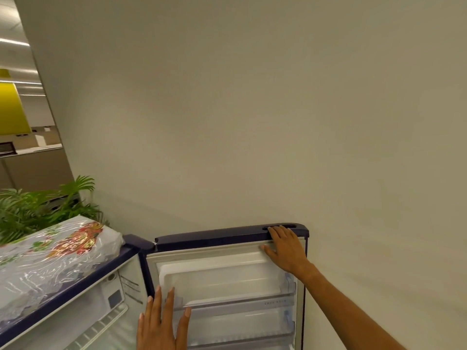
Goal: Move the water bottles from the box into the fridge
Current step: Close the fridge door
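The dark blue fridge [75,291] stands at the lower left with its door [227,238] swung wide open toward the wall. My right hand [285,248] rests on the door's top right corner, fingers hooked over the dark upper edge. My left hand [161,322] is raised in front of the door's white shelves [235,301], fingers spread, holding nothing. The door shelves that show hold nothing. Inside the fridge body I see a white wire rack [101,327]. No water bottles and no box are in view.
A clear plastic cover with a flower print [55,251] lies over the fridge top. Green potted palms [38,205] stand behind the fridge at the left. A plain beige wall [252,109] fills the view right behind the open door.
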Demonstrator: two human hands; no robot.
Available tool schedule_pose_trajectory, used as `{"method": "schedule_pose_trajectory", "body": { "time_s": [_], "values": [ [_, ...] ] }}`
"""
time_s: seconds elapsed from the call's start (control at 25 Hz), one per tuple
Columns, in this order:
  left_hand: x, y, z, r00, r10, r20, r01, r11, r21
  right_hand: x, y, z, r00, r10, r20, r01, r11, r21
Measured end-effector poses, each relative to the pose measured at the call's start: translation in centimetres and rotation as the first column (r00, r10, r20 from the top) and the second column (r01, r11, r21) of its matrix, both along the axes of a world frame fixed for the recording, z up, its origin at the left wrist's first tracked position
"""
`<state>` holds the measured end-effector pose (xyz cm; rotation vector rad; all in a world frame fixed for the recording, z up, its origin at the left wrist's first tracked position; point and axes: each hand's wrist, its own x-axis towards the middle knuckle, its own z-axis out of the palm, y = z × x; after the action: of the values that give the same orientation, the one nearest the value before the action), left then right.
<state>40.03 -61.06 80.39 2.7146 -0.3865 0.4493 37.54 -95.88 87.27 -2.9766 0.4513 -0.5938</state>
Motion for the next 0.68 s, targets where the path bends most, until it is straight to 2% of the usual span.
{"method": "schedule_pose_trajectory", "body": {
  "time_s": [0.2, 0.36, 0.52, 0.68],
  "values": [
    [-1.3, 2.5, 0.1, 0.996, 0.059, -0.069, -0.058, 0.998, 0.011, 0.5, 1.2, 0.1, 0.996, -0.076, 0.037, 0.076, 0.997, 0.006],
    [-2.6, 4.0, -0.3, 0.997, 0.055, -0.061, -0.056, 0.998, -0.010, -3.3, 3.9, -0.5, 0.992, -0.078, 0.098, 0.081, 0.996, -0.031],
    [-3.9, 5.3, -1.0, 0.994, 0.072, -0.085, -0.077, 0.995, -0.056, -8.6, 7.7, -0.3, 0.994, -0.052, 0.094, 0.057, 0.997, -0.044],
    [-5.3, 7.6, -1.0, 0.988, 0.114, -0.102, -0.122, 0.989, -0.085, -14.4, 12.9, 1.2, 1.000, 0.002, 0.000, -0.002, 0.998, -0.068]
  ]
}}
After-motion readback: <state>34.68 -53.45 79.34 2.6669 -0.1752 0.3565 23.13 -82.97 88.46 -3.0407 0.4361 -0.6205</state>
